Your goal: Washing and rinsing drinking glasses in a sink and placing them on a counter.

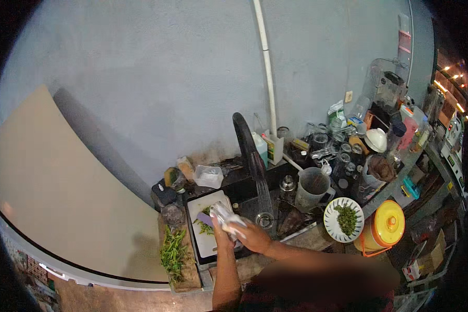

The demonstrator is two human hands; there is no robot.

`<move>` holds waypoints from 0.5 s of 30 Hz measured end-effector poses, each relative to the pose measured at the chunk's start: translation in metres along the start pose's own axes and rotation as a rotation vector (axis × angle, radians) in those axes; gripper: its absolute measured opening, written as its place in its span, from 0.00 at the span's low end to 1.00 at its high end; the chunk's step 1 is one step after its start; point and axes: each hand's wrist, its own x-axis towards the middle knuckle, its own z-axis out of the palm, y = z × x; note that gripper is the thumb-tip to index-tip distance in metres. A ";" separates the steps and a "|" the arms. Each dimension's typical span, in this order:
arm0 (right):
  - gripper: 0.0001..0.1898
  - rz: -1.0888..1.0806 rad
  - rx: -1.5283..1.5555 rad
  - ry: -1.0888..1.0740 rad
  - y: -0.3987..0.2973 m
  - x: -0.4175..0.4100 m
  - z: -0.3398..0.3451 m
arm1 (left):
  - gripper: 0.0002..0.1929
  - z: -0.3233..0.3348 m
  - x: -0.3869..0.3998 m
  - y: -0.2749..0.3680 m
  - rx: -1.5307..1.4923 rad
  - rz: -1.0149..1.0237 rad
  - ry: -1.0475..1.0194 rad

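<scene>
Both hands meet over a white cutting board [204,247] laid on the sink's left side. My left hand [222,234] and my right hand [251,234] are closed around a crumpled white cloth or plastic wrap [227,219]; which of the two cannot be told. A flat purple thing [205,219], perhaps a blade, lies at the left hand's fingers; whether the hand holds it is unclear. Some cut greens [206,230] lie on the board beneath. Left of the board, a heap of green stems [172,251] rests on a wooden surface. A white plate [331,228] with chopped greens [347,220] stands at the right.
A black faucet [247,144] arches over the sink, which has a drain [264,220]. Right of it stand a grey plastic jug [314,186] and a yellow-lidded orange container [390,222]. Jars and glasses crowd behind. A clear plastic tub [208,176] sits behind the board.
</scene>
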 end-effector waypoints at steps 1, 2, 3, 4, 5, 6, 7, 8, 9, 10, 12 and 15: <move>0.21 0.030 0.018 -0.034 0.001 -0.009 0.002 | 0.37 -0.004 0.001 0.003 0.030 0.007 -0.067; 0.21 0.104 0.072 -0.002 0.006 -0.011 0.003 | 0.37 -0.005 0.002 0.001 0.063 -0.002 -0.122; 0.21 0.195 0.106 0.030 0.012 -0.009 0.004 | 0.37 -0.007 0.002 0.000 0.119 -0.041 -0.117; 0.21 0.297 0.139 0.055 0.017 -0.005 0.005 | 0.36 -0.005 0.000 -0.005 0.086 -0.069 -0.159; 0.20 0.281 0.182 0.161 0.025 0.007 0.007 | 0.35 -0.004 -0.002 -0.010 0.069 -0.088 -0.162; 0.20 0.267 0.218 0.258 0.034 0.027 0.008 | 0.34 -0.002 -0.004 -0.015 0.053 -0.106 -0.167; 0.20 0.251 0.252 0.356 0.040 0.037 0.008 | 0.33 0.000 -0.003 -0.017 0.035 -0.123 -0.175; 0.20 0.227 0.228 0.342 0.042 0.039 0.007 | 0.30 0.000 -0.004 -0.018 0.088 -0.068 -0.200; 0.20 0.201 0.207 0.326 0.042 0.039 0.005 | 0.29 0.001 -0.002 -0.017 0.032 -0.093 -0.171; 0.20 0.144 0.191 0.314 0.040 0.036 0.004 | 0.29 0.002 0.004 -0.012 -0.046 -0.115 -0.190; 0.21 0.174 0.237 0.203 0.029 0.011 -0.002 | 0.35 0.001 0.015 -0.002 -0.098 -0.158 -0.122; 0.23 0.155 0.264 0.139 0.016 -0.011 -0.011 | 0.33 -0.004 0.023 -0.002 -0.033 -0.099 -0.078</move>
